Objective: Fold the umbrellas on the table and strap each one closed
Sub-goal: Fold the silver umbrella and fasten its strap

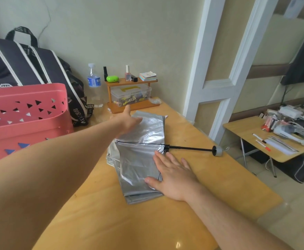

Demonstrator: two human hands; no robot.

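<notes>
Head view: one silver umbrella [140,159], left hand [127,120] and right hand [173,177] pressing it, fingers straight.

umbrella [140,150] — 1 | hands — 2 | pink basket [26,109] — 1 | water bottle [94,82] — 1 | black bag [26,65] — 1

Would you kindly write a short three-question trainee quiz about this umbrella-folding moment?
1. True or false: the right hand lies flat on the silver umbrella canopy.
2. Which way does the umbrella handle point: toward the pink basket or away from it?
3. What does the left hand touch: A) the water bottle, B) the canopy, C) the basket?

Key: 1 true; 2 away from it; 3 B.
</notes>
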